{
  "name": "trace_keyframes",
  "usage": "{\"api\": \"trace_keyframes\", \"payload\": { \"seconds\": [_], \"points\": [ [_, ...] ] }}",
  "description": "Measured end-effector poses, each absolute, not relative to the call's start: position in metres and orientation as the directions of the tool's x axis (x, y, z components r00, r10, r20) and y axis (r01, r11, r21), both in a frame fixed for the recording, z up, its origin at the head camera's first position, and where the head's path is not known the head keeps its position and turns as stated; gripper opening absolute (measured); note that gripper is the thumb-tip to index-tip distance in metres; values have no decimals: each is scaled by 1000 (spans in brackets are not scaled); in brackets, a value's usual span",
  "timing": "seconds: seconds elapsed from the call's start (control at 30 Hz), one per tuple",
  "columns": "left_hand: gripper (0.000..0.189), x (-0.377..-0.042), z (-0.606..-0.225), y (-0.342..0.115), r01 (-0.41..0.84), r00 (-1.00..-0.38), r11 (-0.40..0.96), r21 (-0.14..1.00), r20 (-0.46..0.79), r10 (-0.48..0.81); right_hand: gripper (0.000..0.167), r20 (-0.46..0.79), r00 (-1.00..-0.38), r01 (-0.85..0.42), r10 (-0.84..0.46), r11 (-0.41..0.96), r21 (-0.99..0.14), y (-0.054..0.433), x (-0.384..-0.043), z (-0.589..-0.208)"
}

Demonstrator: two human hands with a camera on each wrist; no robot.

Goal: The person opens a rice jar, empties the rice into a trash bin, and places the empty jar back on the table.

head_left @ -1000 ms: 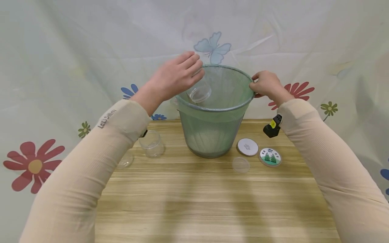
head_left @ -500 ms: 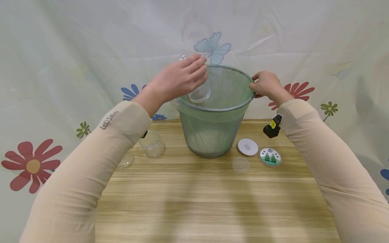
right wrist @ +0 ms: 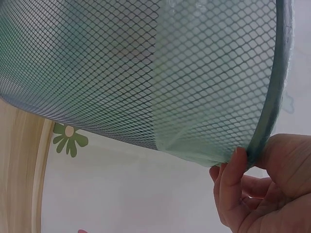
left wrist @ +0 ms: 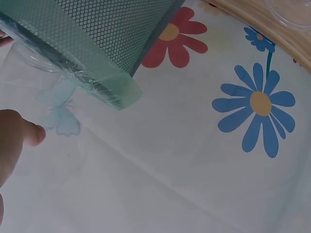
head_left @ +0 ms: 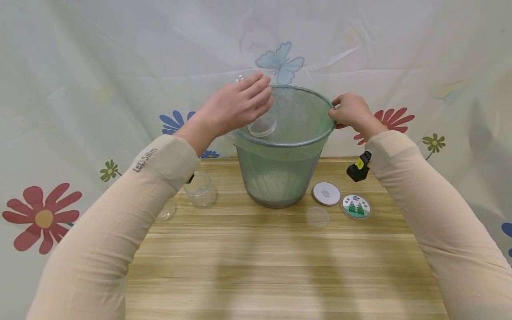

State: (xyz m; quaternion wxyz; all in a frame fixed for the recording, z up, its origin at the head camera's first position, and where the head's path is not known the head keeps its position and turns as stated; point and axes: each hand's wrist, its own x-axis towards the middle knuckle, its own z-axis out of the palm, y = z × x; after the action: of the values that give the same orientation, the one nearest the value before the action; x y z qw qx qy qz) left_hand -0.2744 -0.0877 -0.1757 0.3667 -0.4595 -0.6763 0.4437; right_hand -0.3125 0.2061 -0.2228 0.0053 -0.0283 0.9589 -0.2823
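A clear jar (head_left: 262,126) is in my left hand (head_left: 242,101), tilted with its mouth down over the left rim of a green mesh bin (head_left: 280,171). Most of the jar hides behind my fingers; the left wrist view shows the thumb (left wrist: 29,133) of that hand close to the bin's rim. A thin green bag (right wrist: 199,97) lines the bin and folds over its edge. My right hand (head_left: 354,114) pinches the bin's right rim and the folded liner between thumb and fingers. I cannot see anything falling from the jar.
Left of the bin, a clear jar (head_left: 201,191) stands on the wooden table (head_left: 272,271), with another clear piece (head_left: 165,211) partly behind my sleeve. To the right lie a white lid (head_left: 326,194), a green printed lid (head_left: 356,207) and a clear disc (head_left: 318,217). A flowered curtain (head_left: 140,66) hangs behind.
My left hand has shifted slightly right and tipped the jar further, so its bottom end now shows above my knuckles. My right hand and the bin have stayed in place.
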Motion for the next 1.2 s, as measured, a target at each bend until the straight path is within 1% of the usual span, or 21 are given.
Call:
{"api": "trace_keyframes", "payload": {
  "seconds": [0.13, 0.43, 0.53, 0.63, 0.77, 0.9, 0.97, 1.1, 1.2],
  "points": [
    [46, -276, -178, -90, 293, -319, 233, -927, 135, 938, 50, 2, -999, -45, -52, 831, -554, 207, -313, -224],
    [38, -282, -180, -98, 335, -332, 363, -869, 252, 909, 49, -8, -999, -33, -46, 815, -578, 207, -313, -225],
    [37, -282, -181, -101, 351, -353, 416, -839, 293, 888, 50, -11, -999, -28, -42, 809, -587, 207, -314, -225],
    [39, -281, -181, -103, 358, -406, 470, -807, 319, 857, 50, -11, -999, -27, -41, 804, -595, 207, -313, -225],
    [47, -279, -180, -107, 371, -503, 545, -752, 331, 799, 50, -10, -999, -27, -42, 800, -599, 207, -313, -226],
    [44, -278, -180, -111, 375, -587, 624, -686, 346, 732, 50, -13, -999, -26, -42, 796, -605, 207, -313, -227],
    [45, -277, -181, -114, 363, -628, 658, -660, 349, 696, 50, -12, -999, -26, -42, 795, -607, 208, -314, -227],
    [56, -279, -183, -119, 334, -685, 727, -600, 375, 624, 49, -4, -999, -31, -42, 797, -603, 209, -315, -229],
    [63, -280, -183, -124, 319, -719, 783, -534, 402, 567, 49, 3, -999, -35, -42, 798, -602, 210, -315, -230]
  ]
}}
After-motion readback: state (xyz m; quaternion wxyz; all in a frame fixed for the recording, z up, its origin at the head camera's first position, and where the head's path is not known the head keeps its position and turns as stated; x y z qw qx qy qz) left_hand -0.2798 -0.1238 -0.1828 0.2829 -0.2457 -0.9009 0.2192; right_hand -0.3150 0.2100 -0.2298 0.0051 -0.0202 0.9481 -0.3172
